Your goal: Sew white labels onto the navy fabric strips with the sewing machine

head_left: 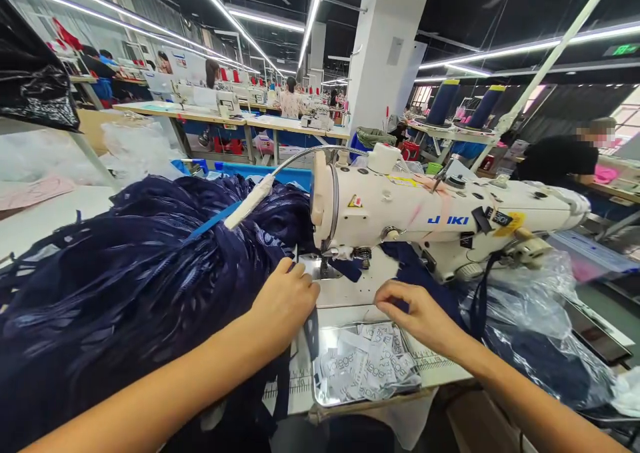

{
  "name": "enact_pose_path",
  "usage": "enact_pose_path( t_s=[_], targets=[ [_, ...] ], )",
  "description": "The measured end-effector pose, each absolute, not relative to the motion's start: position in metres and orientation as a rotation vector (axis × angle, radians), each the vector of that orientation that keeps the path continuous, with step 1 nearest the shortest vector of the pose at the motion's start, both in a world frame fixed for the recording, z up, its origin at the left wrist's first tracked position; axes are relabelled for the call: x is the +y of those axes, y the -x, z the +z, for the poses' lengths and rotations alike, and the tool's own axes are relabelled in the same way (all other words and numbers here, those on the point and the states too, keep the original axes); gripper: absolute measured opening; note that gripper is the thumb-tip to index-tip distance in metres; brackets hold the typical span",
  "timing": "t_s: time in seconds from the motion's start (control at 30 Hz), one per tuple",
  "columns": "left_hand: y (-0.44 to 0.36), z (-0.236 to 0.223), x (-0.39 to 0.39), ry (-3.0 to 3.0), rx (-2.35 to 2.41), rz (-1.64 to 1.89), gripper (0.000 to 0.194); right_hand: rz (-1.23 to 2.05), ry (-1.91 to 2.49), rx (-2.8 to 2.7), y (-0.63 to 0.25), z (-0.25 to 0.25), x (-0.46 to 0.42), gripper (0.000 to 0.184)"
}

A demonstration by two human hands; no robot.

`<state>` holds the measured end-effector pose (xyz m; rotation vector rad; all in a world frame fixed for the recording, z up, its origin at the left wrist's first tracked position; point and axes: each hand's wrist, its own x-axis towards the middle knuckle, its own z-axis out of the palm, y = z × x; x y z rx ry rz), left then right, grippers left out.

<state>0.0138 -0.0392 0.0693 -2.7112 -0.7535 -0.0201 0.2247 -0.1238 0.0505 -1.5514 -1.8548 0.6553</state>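
Note:
My left hand [287, 303] is closed beside the needle area, at the edge of a big heap of navy fabric strips [150, 260]. From under its fingers a navy fabric strip [312, 333] hangs down past the table edge. On the other side of the needle plate [325, 268], my right hand [413, 310] has its thumb and fingers curled together; what lies in them, if anything, is hidden. Over both hands reaches the arm of a white sewing machine [395, 200], with a small navy piece [350, 268] under its head. Below sits a metal tray [320, 390] of printed white labels [373, 363].
A gooseneck lamp [250, 200] bends over the fabric heap. Clear plastic bags [535, 293] with dark fabric lie at the right. Navy thread cones [443, 103] stand behind the machine. A person in black [557, 153] is at the right; other workstations fill the background.

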Motion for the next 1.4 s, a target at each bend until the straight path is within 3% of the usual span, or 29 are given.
enact_pose_path(
  t_s=[0.27,0.47,0.7,1.1,1.4],
  targets=[
    [-0.029,0.0,-0.004,2.739,-0.961,-0.318,0.018,0.294,1.405,-2.329,-0.226,0.022,-0.128,0.02],
    [0.003,0.002,-0.001,3.008,-0.467,-0.393,0.014,-0.023,1.483,-2.533,-0.2,0.012,-0.117,0.011],
    [0.01,-0.004,-0.001,3.098,-0.598,-0.504,0.012,-0.421,1.418,-2.877,-0.165,0.004,-0.113,0.008],
    [0.021,-0.006,0.009,3.045,-0.862,-0.62,0.009,-0.708,1.187,-2.684,-0.171,-0.005,-0.116,0.013],
    [0.029,-0.009,-0.016,3.013,-1.114,-0.597,0.006,-0.852,0.923,-2.314,-0.178,-0.046,-0.099,0.031]
  ],
)
